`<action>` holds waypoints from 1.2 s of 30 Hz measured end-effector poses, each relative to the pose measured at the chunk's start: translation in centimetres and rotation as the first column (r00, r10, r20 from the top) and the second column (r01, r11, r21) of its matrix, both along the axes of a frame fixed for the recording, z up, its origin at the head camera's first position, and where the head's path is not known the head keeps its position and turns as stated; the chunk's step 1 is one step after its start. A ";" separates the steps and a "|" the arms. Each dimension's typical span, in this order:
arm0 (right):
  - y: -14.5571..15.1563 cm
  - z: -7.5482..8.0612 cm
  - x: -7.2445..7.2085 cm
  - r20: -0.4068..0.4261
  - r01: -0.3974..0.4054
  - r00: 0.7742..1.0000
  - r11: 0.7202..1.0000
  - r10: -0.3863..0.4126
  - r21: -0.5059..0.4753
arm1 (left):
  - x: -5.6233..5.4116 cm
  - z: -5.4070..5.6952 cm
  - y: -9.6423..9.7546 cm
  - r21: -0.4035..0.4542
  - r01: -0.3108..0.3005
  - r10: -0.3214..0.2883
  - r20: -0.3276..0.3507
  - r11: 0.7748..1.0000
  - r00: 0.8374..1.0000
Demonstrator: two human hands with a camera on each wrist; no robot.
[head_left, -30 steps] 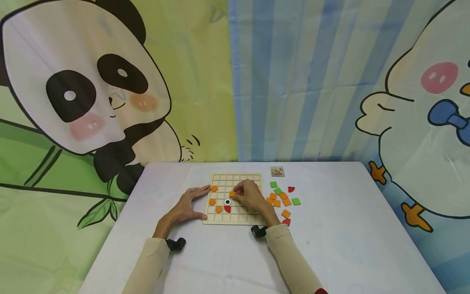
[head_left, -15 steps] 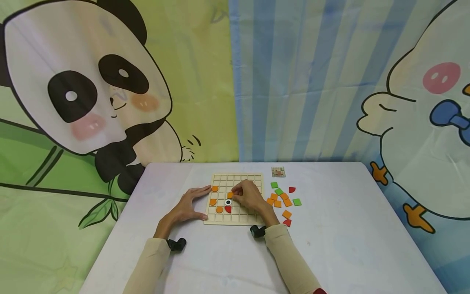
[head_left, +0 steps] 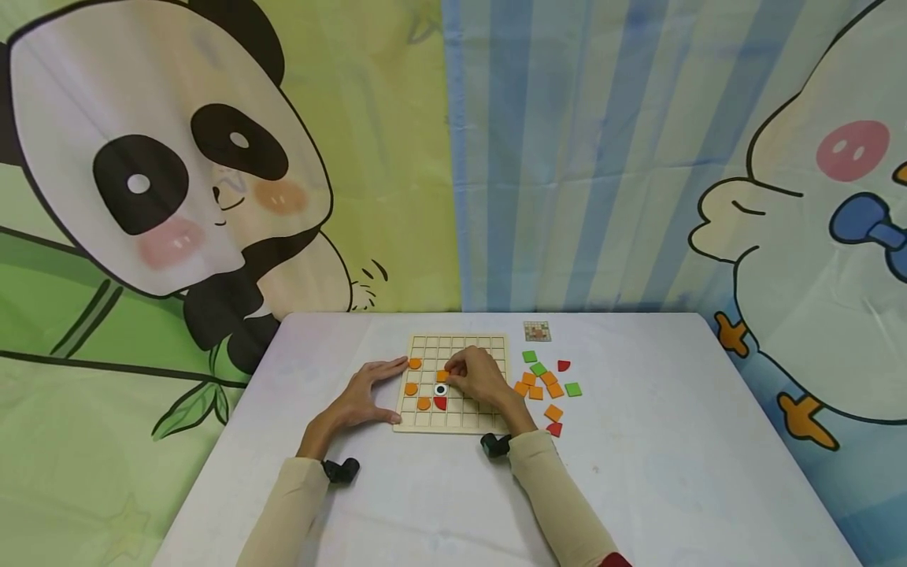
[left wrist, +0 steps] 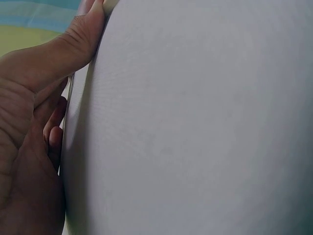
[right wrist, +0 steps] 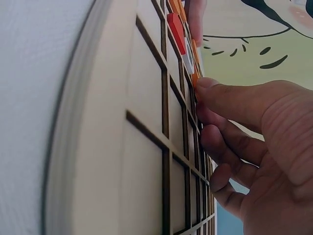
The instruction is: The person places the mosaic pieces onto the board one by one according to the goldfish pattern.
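Note:
A wooden grid board (head_left: 453, 430) lies on the white table. My right hand (head_left: 482, 382) pinches an orange square tile (head_left: 442, 376) between thumb and fingers, low over the grid. In the right wrist view the thumbtip lies against this tile (right wrist: 195, 80); its far side is hidden. Just below it on the board are a white tile with a black ring (head_left: 441, 390) and a red quarter-round tile (head_left: 440, 403). Orange round tiles (head_left: 411, 389) sit in cells on the left. My left hand (head_left: 360, 400) spreads along the board's left edge, thumb and fingertips touching it.
Loose orange squares (head_left: 536, 393), green squares (head_left: 573, 389) and red quarter-round pieces (head_left: 563, 365) lie right of the board. A small patterned card (head_left: 537, 331) lies at the back. A printed curtain (head_left: 567, 157) hangs behind the table.
My right hand has slid the orange square tile slightly left, to above the white ringed tile. My left hand keeps its place at the board's edge.

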State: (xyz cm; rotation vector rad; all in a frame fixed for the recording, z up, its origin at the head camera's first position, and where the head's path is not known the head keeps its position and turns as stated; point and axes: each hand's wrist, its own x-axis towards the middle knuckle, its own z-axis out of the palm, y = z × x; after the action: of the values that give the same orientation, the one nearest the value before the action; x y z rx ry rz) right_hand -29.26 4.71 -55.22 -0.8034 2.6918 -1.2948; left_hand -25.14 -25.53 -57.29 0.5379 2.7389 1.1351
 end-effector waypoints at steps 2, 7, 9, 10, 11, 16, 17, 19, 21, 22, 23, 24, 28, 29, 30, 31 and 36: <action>0.0 0.0 0.0 0.003 0.002 1.000 1.000 -0.002 0.002 | 0.0 0.0 0.0 -0.006 0.004 -0.004 -0.005 1.000 1.000; 0.0 0.0 -0.1 0.001 -0.003 1.000 1.000 0.003 0.002 | -0.1 0.0 0.1 -0.009 0.008 -0.008 0.000 1.000 1.000; 0.0 0.0 -0.2 -0.001 -0.001 1.000 1.000 0.001 0.006 | -0.2 0.0 0.1 -0.007 0.008 -0.008 0.004 1.000 1.000; 0.1 0.0 -0.2 0.000 0.001 1.000 1.000 -0.001 0.007 | -0.3 0.0 0.1 -0.006 0.008 -0.008 0.008 1.000 1.000; 0.1 0.0 -0.2 -0.003 0.002 1.000 1.000 -0.002 0.012 | -0.3 0.0 0.1 -0.007 0.008 -0.008 0.005 1.000 1.000; 0.3 0.2 -0.1 -0.008 0.003 1.000 1.000 -0.003 0.005 | -0.4 -0.1 0.2 -0.015 0.000 0.000 0.001 1.000 1.000; 0.4 0.3 0.0 -0.009 0.004 1.000 1.000 -0.004 0.000 | -0.4 -0.1 0.2 -0.015 -0.001 0.001 0.001 1.000 1.000; 0.7 0.6 0.2 -0.012 0.005 1.000 1.000 -0.005 -0.014 | -0.4 -0.1 0.2 -0.016 -0.001 0.001 0.000 1.000 1.000; 1.2 0.7 0.4 -0.020 0.011 1.000 1.000 -0.012 -0.016 | -0.3 -0.1 0.2 -0.017 0.002 -0.002 -0.003 1.000 1.000; 1.4 0.8 0.6 -0.021 0.016 1.000 1.000 -0.016 -0.018 | -0.3 -0.1 0.2 -0.017 0.003 -0.004 -0.001 1.000 1.000; 1.7 0.8 0.7 -0.021 0.022 1.000 1.000 -0.023 -0.021 | -0.2 -0.1 0.2 -0.015 0.006 -0.006 -0.001 1.000 1.000; 2.0 0.9 0.7 -0.020 0.030 0.999 0.999 -0.030 -0.022 | -0.2 -0.1 0.2 -0.014 0.007 -0.007 0.000 1.000 1.000; 3.4 1.3 0.9 0.007 0.078 0.997 0.997 -0.078 -0.027 | 0.0 0.0 0.2 -0.001 0.004 -0.004 0.012 1.000 1.000; 3.8 1.4 0.9 0.016 0.095 0.995 0.995 -0.095 -0.030 | 0.0 0.0 0.2 -0.001 0.003 -0.003 0.009 1.000 1.000; 4.3 1.5 0.8 0.023 0.113 0.993 0.993 -0.112 -0.030 | 0.0 0.0 0.2 -0.001 0.002 -0.002 0.006 1.000 1.000; 4.8 1.5 0.7 0.024 0.130 0.991 0.991 -0.129 -0.033 | 0.0 0.0 0.2 0.000 0.000 0.000 0.006 1.000 1.000; 7.5 1.3 0.2 0.005 0.216 0.976 0.976 -0.216 -0.036 | 0.0 -0.1 0.1 -0.008 -0.010 0.010 0.009 1.000 1.000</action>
State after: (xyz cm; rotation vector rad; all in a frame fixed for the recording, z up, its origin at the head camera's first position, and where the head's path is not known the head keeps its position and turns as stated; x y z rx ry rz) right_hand -29.02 12.20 -53.94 -0.5231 2.8280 -1.3877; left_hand -25.17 -25.46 -57.35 0.5175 2.7408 1.1254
